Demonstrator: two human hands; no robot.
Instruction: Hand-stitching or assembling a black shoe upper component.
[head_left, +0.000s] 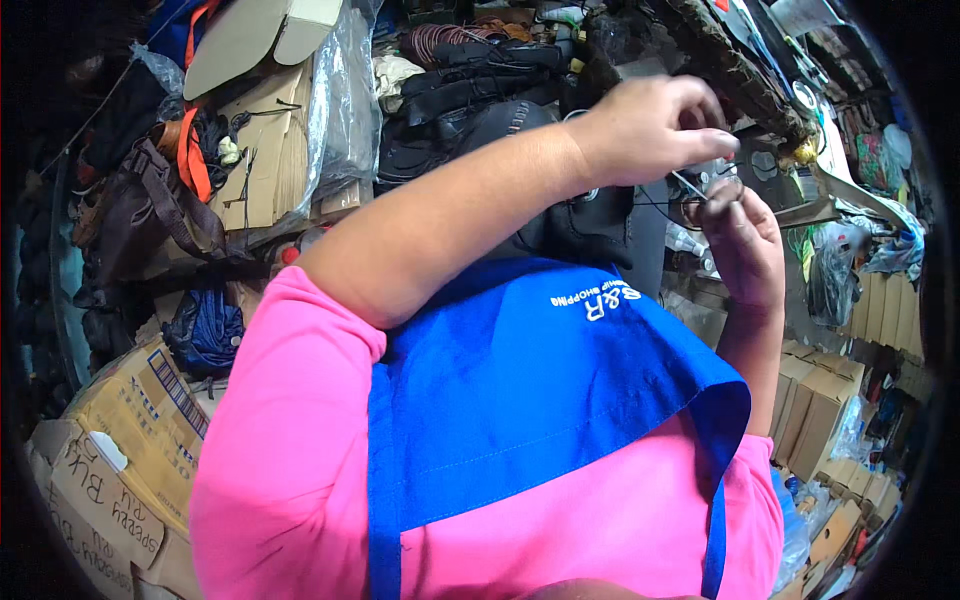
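Observation:
Both my hands are raised close together at the upper right. My right hand (742, 240) is closed, thumb and fingertips pinching a thin needle-like metal tool (688, 185) that points up and left. Just above it, my left hand (655, 132) reaches across with its fingers curled and slightly blurred; whatever they pinch is hidden. A black thread (652, 206) hangs in a loose curve beside the right fingertips. Below my left wrist, a black leather shoe (592, 228) with a metal eyelet rests against my blue apron (560, 370), partly covered by my forearm.
More black shoes (480, 90) are piled ahead. Flat cardboard sheets (262, 150) and a dark strapped bag (165, 200) are at the left. Cardboard boxes (140, 420) stand lower left, with more boxes (815, 405) at the right. A cluttered shelf edge (745, 70) runs along the upper right.

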